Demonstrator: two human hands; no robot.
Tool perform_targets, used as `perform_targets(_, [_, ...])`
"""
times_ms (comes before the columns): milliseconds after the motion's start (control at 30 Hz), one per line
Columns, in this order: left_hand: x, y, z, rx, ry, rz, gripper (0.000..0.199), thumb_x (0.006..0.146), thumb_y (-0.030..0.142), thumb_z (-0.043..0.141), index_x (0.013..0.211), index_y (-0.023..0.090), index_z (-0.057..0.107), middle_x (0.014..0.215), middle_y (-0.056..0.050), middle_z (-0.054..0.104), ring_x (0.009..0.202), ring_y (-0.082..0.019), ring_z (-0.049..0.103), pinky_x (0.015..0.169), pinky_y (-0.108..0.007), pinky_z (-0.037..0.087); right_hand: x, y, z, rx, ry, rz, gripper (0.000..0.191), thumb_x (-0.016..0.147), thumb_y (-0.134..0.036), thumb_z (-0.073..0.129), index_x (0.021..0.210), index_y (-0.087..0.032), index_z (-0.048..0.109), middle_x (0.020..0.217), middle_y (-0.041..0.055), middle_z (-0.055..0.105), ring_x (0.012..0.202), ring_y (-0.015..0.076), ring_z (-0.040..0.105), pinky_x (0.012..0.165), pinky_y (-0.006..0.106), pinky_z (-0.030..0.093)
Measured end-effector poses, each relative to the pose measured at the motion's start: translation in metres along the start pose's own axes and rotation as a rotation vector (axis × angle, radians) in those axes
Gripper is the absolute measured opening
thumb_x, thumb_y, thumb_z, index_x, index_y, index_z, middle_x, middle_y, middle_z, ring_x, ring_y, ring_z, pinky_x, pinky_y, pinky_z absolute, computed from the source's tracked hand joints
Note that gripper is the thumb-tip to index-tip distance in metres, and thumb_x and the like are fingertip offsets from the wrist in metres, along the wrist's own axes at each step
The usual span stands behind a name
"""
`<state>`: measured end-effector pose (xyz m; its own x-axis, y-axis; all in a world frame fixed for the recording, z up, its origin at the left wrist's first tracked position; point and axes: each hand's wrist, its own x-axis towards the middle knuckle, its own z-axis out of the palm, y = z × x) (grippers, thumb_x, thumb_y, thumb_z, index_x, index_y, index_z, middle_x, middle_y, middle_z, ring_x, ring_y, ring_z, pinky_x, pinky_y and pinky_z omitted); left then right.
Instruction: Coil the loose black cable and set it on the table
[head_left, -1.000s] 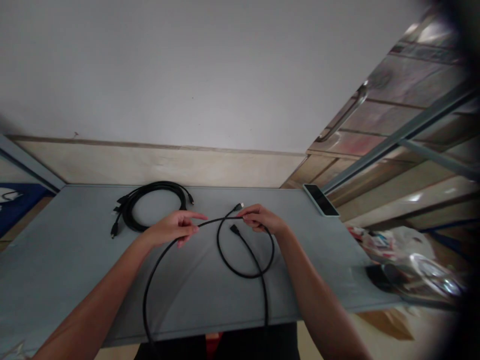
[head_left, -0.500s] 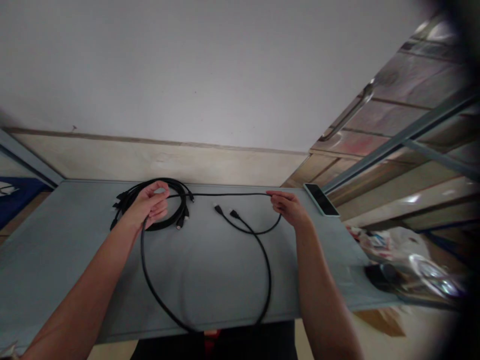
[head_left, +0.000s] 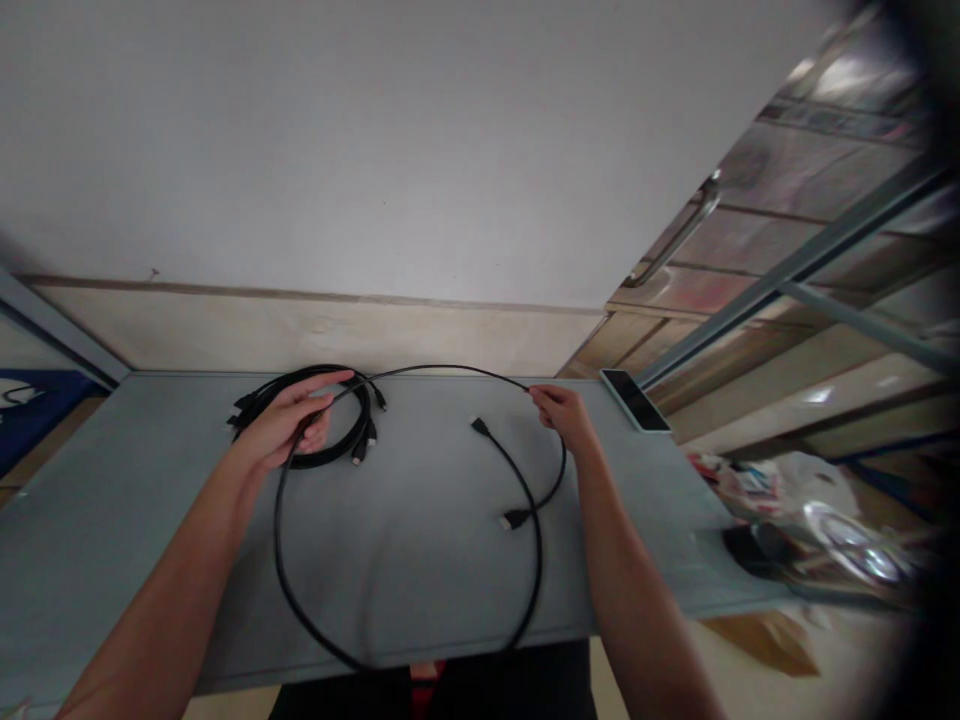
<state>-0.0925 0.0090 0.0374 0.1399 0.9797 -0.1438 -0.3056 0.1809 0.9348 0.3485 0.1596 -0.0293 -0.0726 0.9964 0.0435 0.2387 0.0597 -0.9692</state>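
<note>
— Where was the black cable (head_left: pixel 296 590) when you looked over?

— Draped across the grey worktop (head_left: pixel 112 520), held up at two spots. The left hand (head_left: pixel 289 420) had it at the far left, its grip closed around the cable, with the hand sitting right over a coiled bundle of cables (head_left: pixel 330 452) that lay on the worktop near the back edge. From that hand the cable swung down in a wide loop toward the near edge of the worktop and back up on the right.

— And the other hand?

— The right hand (head_left: pixel 564 415) pinched the cable between fingertips at the far right, grip tight on it. Between the two hands the cable arched up off the surface, close to the wall.

— Could you see the ends?

— Two plugs showed. One plug (head_left: pixel 478 426) lay on the worktop just left of the right hand. The other plug (head_left: pixel 514 519) sat nearer the middle, beside the right forearm, where two runs of the cable crossed.

— Anything else there?

— A phone (head_left: pixel 634 400) lay flat at the far right corner, just beyond the right hand and not touching it.
</note>
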Motion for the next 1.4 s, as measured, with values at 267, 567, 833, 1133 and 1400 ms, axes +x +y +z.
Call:
perform_targets(267, [0.009, -0.029, 0.020, 0.249, -0.021, -0.127, 0.073, 0.090, 0.040, 0.060, 0.154, 0.026, 0.027, 0.058, 0.007, 0.049, 0.039, -0.007, 0.042, 0.041, -0.019, 0.033, -0.012, -0.019, 0.008, 0.256, -0.200, 0.097, 0.033, 0.071, -0.043, 0.078, 0.085, -0.016, 0.065, 0.054, -0.0092, 0.030, 0.042, 0.0042, 0.021, 0.036, 0.020, 0.015])
perform_targets(567, [0.017, -0.034, 0.017, 0.379, 0.040, 0.017, 0.067, 0.090, 0.040, 0.059, 0.148, 0.021, 0.033, 0.068, 0.005, 0.054, 0.040, -0.005, 0.042, 0.040, -0.017, 0.032, -0.021, -0.022, 0.015, 0.400, -0.401, 0.202, 0.027, 0.074, -0.039, 0.078, 0.083, -0.017, 0.063, 0.053, -0.0106, 0.023, 0.042, 0.0039, 0.013, 0.037, 0.019, 0.009])
perform_targets(833, [0.015, -0.030, 0.022, 0.230, 0.070, 0.061, 0.086, 0.088, 0.039, 0.064, 0.155, 0.030, 0.010, 0.112, -0.013, 0.068, 0.061, -0.013, 0.065, 0.046, -0.021, 0.044, -0.017, -0.018, 0.043, 0.445, -0.187, 0.087, 0.030, 0.075, -0.043, 0.076, 0.086, -0.019, 0.062, 0.056, -0.0091, 0.028, 0.043, 0.0043, 0.017, 0.036, 0.019, 0.012])
perform_targets(1133, [0.023, -0.034, 0.013, 0.257, 0.139, 0.055, 0.053, 0.084, 0.045, 0.067, 0.125, 0.014, 0.054, 0.079, -0.006, 0.069, 0.052, -0.011, 0.058, 0.044, -0.019, 0.040, -0.026, -0.025, 0.047, 0.470, -0.339, 0.143, 0.027, 0.075, -0.032, 0.075, 0.095, -0.015, 0.070, 0.055, -0.0089, 0.028, 0.044, 0.0045, 0.018, 0.039, 0.020, 0.013])
perform_targets(1400, [0.016, -0.051, 0.049, 0.843, -0.110, 0.189, 0.045, 0.093, 0.046, 0.051, 0.125, 0.017, 0.065, 0.100, -0.010, 0.074, 0.082, -0.020, 0.068, 0.073, -0.031, 0.053, -0.056, -0.043, 0.088, 0.344, -0.650, 0.199, 0.038, 0.079, -0.039, 0.074, 0.107, -0.013, 0.072, 0.060, -0.0068, 0.036, 0.045, 0.0027, 0.022, 0.041, 0.020, 0.014])
